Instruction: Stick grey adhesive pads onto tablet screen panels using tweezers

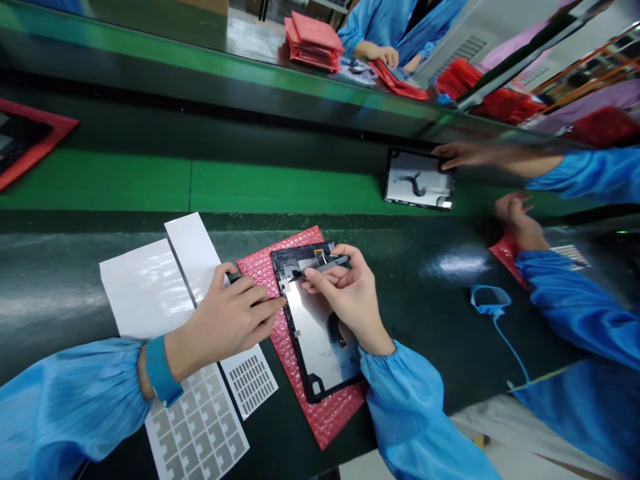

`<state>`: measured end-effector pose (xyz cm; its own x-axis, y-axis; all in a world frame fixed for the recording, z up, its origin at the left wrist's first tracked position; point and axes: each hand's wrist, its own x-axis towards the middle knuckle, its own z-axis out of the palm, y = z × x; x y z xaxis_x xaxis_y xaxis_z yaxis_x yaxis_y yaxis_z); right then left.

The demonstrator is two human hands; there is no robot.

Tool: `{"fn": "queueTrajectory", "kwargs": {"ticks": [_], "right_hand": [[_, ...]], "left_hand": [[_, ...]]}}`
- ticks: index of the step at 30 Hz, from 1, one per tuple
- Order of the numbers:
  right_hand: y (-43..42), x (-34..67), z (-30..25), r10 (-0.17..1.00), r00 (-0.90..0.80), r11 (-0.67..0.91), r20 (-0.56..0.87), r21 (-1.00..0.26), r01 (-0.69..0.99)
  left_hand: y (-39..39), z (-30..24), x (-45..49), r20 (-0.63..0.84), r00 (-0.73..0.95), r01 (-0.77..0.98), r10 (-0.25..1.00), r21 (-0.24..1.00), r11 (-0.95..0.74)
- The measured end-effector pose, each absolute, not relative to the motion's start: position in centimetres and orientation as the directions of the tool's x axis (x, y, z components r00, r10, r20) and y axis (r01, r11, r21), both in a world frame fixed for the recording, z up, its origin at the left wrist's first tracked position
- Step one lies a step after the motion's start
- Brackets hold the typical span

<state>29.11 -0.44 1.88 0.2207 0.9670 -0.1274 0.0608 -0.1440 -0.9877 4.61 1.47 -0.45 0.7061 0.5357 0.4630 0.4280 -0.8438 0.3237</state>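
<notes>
steady the panel [320, 337] with your left hand [231, 321], fingers flat and released, while your right hand [347, 297], grasping the tweezers [323, 265], works gently.

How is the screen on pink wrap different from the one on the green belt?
The near panel lies on pink bubble wrap; the far panel lies bare on the green belt. The left hand and right hand, gripping a tool, touch the near panel; a co-worker's hand touches the far panel. Both are dark-framed.
</notes>
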Motion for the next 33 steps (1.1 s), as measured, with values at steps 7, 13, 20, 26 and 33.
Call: {"fn": "queueTrajectory", "kwargs": {"ticks": [7,13,20,26,33], "right_hand": [[-0.5,29.2,1.8,0.966,0.227,-0.146,-0.127,-0.987,0.071],[-0.5,29.0,1.8,0.965,0.231,-0.147,-0.126,-0.986,0.074],[-0.5,28.8,1.8,0.96,0.245,-0.159,-0.134,-0.984,0.085],[-0.3,29.2,1.8,0.957,0.25,-0.169,-0.151,-0.984,0.052],[-0.1,30.6,1.4,0.945,0.315,-0.089,-0.088,-0.996,-0.012]], "left_hand": [[1.4,0.3,4.7,0.443,0.692,0.454,0.57,0.346,-0.821],[1.4,-0.2,4.8,0.365,0.746,0.465,0.557,0.314,-0.828],[1.5,-0.6,4.7,0.32,0.771,0.469,0.551,0.3,-0.831],[1.4,-0.2,4.9,0.337,0.744,0.469,0.578,0.354,-0.809],[1.7,0.3,5.0,0.308,0.733,0.485,0.606,0.388,-0.784]]}}
